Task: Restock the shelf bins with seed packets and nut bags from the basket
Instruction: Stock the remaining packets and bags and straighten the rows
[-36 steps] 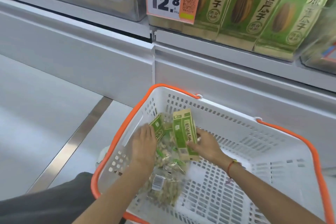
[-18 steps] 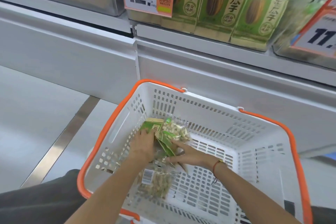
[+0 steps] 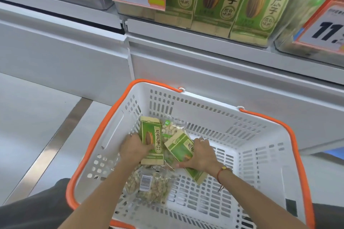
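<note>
Left fingers curl round one green seed packet (image 3: pixel 151 142), now stood upright where half a second ago it lay bunched under both hands; the left hand (image 3: pixel 135 148) has it at the basket's ten o'clock. Right fingers and thumb pinch a second packet (image 3: pixel 183 151), tilted, just beside the first, under the right hand (image 3: pixel 202 153). Two nut bags (image 3: pixel 149 185) lie beneath, toward seven o'clock. The basket (image 3: pixel 242 135) sits below the shelf bin (image 3: pixel 214 2) at twelve. Both packets look sorted out and ready to lift.

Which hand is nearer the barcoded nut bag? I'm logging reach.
Left. The left hand grips a seed packet just above the barcoded nut bag; the right hand lies further right.
</note>
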Motion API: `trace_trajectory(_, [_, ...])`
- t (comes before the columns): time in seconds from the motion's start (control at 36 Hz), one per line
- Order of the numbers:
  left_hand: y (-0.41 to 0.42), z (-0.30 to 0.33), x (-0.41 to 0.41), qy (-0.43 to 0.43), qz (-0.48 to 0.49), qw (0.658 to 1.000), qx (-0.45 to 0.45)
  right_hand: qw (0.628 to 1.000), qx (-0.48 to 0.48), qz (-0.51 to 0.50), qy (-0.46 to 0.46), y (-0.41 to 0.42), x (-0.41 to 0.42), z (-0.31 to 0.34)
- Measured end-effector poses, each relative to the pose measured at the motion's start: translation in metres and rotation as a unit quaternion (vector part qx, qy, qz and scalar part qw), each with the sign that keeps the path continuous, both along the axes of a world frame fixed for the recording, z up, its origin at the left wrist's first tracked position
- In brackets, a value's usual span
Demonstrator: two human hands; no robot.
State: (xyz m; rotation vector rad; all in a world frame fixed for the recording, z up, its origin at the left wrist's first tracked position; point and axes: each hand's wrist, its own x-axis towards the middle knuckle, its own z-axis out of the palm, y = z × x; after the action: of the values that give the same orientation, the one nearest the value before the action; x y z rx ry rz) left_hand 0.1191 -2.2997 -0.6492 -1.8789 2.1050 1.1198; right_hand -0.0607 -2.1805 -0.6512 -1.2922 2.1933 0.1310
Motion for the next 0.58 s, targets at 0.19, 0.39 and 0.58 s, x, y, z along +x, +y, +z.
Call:
trace_trajectory(0.19, [0.018,0.028,-0.007,0.185,0.051,0.967,0.168,0.956,-0.028,-0.127,-0.263,0.016,-0.013,0.006])
trace_trajectory(0.39, [-0.003,0.108,0.002,0.317,-0.023,0.91,0.266,0.942,-0.126,-0.069,-0.303,0.009,-0.052,0.106])
trace_trajectory(0.58, [-0.022,0.21,-0.032,0.501,-0.017,0.855,0.132,0.873,-0.412,-0.057,-0.256,0.012,-0.079,0.259])
